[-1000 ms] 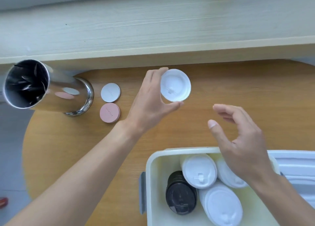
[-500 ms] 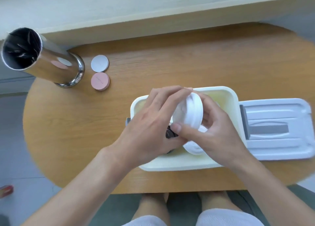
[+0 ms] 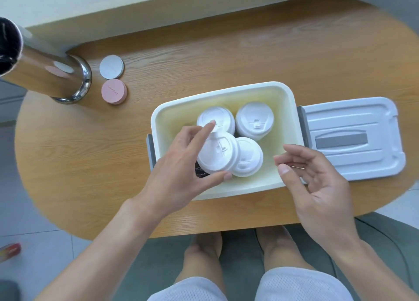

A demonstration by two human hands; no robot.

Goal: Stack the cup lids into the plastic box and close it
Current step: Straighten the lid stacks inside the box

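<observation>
Evidently seating it, the left hand [image 3: 181,164] holds the top lid [image 3: 217,152] in the box [image 3: 292,110]; the right hand [image 3: 317,182] waits, grip loose and empty.

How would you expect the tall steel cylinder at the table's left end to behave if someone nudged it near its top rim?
The steel cylinder stands tall on a narrow base, so a high push would probably tip it rather than slide it. Its polished wall looks slippery to grip. Lying down, its round shape would likely let it roll across the table.
</observation>
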